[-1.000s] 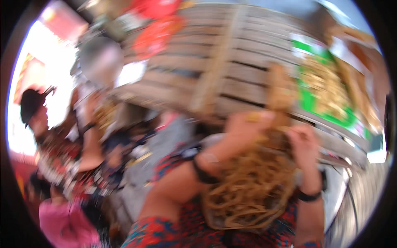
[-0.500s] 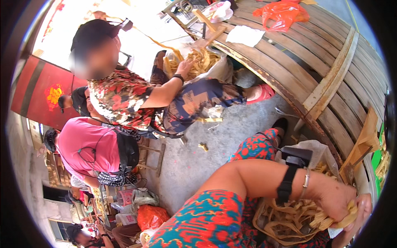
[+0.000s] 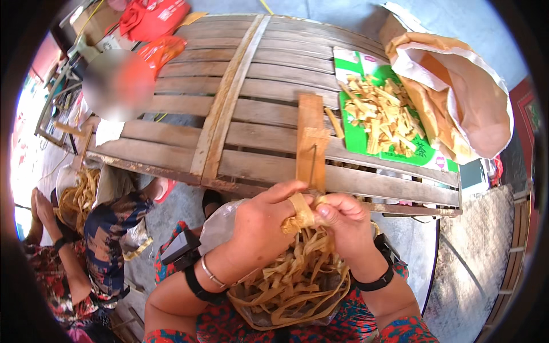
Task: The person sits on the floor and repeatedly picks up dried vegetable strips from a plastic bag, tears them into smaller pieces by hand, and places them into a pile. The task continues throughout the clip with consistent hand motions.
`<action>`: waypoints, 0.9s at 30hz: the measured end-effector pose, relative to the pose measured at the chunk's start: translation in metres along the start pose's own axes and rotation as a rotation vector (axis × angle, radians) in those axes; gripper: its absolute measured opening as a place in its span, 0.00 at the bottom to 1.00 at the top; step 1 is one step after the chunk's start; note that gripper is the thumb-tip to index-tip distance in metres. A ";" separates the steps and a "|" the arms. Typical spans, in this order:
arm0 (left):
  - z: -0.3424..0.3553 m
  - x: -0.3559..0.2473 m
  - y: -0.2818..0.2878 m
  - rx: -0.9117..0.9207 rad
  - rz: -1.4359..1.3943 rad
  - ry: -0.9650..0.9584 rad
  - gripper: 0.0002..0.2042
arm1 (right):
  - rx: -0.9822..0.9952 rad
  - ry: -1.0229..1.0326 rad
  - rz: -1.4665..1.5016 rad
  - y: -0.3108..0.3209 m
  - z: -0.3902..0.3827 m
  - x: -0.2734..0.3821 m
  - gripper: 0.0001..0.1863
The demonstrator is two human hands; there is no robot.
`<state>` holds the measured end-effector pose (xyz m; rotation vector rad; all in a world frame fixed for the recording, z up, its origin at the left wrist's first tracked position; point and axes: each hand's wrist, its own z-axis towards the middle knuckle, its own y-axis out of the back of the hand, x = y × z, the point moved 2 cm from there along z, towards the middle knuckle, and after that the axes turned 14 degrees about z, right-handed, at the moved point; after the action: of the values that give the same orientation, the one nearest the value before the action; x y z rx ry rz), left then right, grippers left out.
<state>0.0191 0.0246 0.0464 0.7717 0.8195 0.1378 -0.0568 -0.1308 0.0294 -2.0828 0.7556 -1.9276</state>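
Examining the strip (image 3: 299, 215), we find it yellowish tan, flat and folded thickly, pinched by the left hand (image 3: 264, 218) and right hand (image 3: 346, 224), just near of the wooden stand (image 3: 311, 140), above tangled strips (image 3: 290, 277).

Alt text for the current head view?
A person's left hand and right hand hold a tan strip above a heap of long tan strips. Ahead, a slatted wooden table bears short tan pieces on a green-and-white sheet, beside an open brown paper bag.
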 end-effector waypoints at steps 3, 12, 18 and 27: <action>-0.001 -0.003 -0.005 0.231 0.089 0.032 0.11 | 0.159 0.226 -0.528 0.000 -0.002 0.007 0.10; 0.011 -0.006 0.009 0.251 -0.414 -0.037 0.06 | 0.158 -0.423 -0.174 0.010 -0.010 0.003 0.23; 0.010 0.007 0.024 0.193 -0.621 0.397 0.12 | 0.140 -0.475 0.028 0.007 -0.008 0.015 0.24; -0.002 0.022 -0.016 0.436 -1.432 0.730 0.30 | 0.050 -0.416 -0.066 0.006 -0.001 0.005 0.17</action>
<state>0.0302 0.0229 0.0218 0.3551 1.9615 -1.1305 -0.0590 -0.1387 0.0310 -2.3868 0.5450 -1.4443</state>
